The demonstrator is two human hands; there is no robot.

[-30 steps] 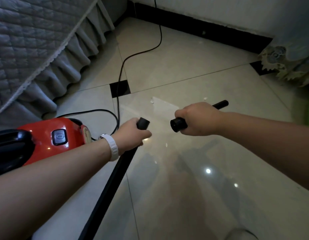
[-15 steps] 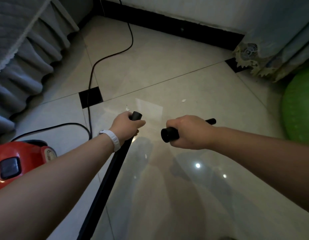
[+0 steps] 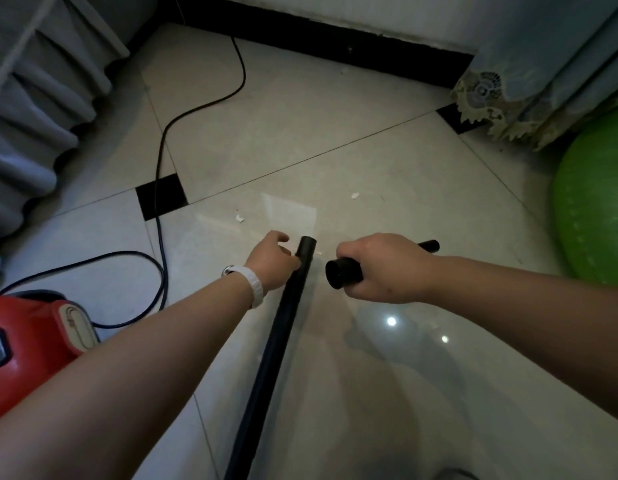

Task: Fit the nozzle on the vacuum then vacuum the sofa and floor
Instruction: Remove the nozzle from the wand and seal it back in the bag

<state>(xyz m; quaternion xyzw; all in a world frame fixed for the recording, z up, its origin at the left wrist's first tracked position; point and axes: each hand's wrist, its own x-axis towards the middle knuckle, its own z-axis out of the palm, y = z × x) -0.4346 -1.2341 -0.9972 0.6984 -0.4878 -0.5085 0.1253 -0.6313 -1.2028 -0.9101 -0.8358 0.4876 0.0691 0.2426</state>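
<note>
A long black vacuum tube (image 3: pixel 283 327) rises from the bottom of the view to its open top end near the middle. My left hand (image 3: pixel 271 261), with a white wristband, grips it from the left just below that end. My right hand (image 3: pixel 380 268) is closed around a short black nozzle (image 3: pixel 340 273). The nozzle's wide open mouth points left at the tube end with a small gap between them. Its thin tip (image 3: pixel 429 245) sticks out past my knuckles. The red vacuum body (image 3: pixel 27 348) sits on the floor at the lower left.
A black power cord (image 3: pixel 158 202) snakes from the vacuum across the glossy tiles to the far wall. Grey pleated fabric (image 3: pixel 30 116) hangs at left. A lace-edged curtain (image 3: pixel 501 98) and a green ball (image 3: pixel 595 202) are at right. Paper scraps (image 3: pixel 239 218) lie on the floor.
My left hand has slipped lower on the tube, baring more of its top end. The nozzle mouth has come closer to the tube. The view has turned right.
</note>
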